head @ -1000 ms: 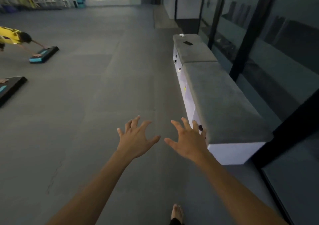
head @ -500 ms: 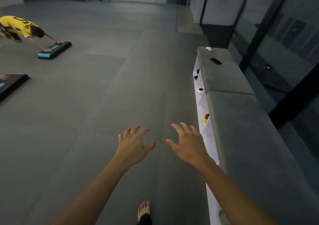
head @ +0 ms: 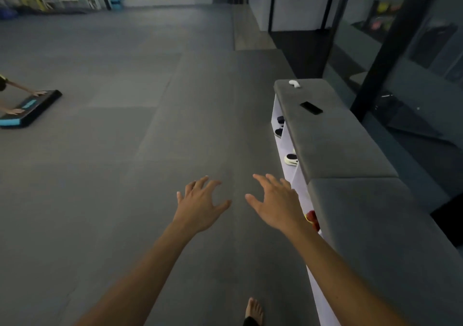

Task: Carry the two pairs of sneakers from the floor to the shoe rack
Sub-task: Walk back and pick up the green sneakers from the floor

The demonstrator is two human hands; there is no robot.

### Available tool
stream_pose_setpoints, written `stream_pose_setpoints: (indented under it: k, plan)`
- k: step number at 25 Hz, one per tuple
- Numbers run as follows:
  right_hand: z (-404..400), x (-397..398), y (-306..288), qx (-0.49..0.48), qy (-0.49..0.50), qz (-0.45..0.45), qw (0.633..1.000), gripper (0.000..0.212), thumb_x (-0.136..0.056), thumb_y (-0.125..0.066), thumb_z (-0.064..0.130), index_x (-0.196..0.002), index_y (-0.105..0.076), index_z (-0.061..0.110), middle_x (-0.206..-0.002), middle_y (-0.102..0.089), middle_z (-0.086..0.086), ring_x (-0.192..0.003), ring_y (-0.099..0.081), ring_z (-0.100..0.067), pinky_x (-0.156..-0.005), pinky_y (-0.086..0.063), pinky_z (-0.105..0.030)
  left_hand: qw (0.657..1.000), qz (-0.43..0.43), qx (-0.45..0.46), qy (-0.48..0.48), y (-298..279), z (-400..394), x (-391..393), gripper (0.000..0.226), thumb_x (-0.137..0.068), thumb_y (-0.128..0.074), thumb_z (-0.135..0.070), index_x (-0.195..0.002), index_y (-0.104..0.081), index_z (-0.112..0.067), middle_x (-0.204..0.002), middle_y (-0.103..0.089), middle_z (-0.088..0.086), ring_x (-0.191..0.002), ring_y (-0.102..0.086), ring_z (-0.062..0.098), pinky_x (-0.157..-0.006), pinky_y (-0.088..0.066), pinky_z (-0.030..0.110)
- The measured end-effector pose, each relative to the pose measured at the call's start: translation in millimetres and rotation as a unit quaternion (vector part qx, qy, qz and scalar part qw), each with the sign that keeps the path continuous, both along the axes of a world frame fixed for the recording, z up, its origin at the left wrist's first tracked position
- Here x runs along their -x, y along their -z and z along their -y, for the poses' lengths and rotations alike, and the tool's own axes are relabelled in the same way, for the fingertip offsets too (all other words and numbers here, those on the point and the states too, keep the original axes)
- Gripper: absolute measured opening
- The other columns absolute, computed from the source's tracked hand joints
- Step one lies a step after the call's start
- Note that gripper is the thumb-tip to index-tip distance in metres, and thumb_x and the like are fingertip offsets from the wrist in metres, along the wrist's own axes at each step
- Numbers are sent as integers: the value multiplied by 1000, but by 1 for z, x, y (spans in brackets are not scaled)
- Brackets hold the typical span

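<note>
My left hand (head: 199, 206) and my right hand (head: 275, 201) are stretched out in front of me, fingers spread, holding nothing. To my right runs the shoe rack (head: 350, 200), a long white cubby unit with a grey cushioned top. In its openings I see a black and white shoe (head: 291, 160), dark shoes (head: 280, 126) further along, and a red and yellow shoe (head: 313, 219) just behind my right wrist. No sneakers lie on the floor in view.
A black phone (head: 311, 107) and a small white object (head: 294, 83) lie on the rack's top. At the left a person's hands press on a black and blue step platform (head: 30, 108). Glass wall with a black post (head: 383, 40) behind the rack. My bare foot (head: 254, 310) is below.
I have walked forward along the rack, which now passes closer on my right. Both hands stay open and spread. The person at the step platform has slid toward the left edge.
</note>
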State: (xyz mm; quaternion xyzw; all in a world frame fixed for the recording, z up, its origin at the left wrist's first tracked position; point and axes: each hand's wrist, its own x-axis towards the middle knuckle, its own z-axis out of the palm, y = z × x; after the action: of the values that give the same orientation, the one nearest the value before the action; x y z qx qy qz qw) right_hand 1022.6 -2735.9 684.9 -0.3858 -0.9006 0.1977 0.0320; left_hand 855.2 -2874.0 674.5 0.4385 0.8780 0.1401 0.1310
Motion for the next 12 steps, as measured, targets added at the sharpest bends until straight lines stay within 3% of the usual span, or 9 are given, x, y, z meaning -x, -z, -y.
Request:
stream_pose_setpoints:
  k: [6, 12]
  plan:
    - [-177, 167, -31, 23, -39, -15, 999, 63, -100, -49, 56, -157, -36, 32, -165, -34, -1, -151, -25, -35, -118, -30, -56, 999, 7, -12, -51, -23, -161, 157, 60, -87, -54, -66, -140, -48, -40, -156, -39, -4, -144, -30, 28, -114, -27, 58]
    - [-369, 334, -40, 26, -29, -37, 999, 55, -99, -53, 53, -148, -52, 29, -147, -59, -1, -134, -53, -28, -106, -45, -42, 998, 31, -56, 5, -23, -373, 340, 60, -89, -52, -64, -141, -49, -34, -139, -59, 1, -129, -52, 27, -101, -46, 44]
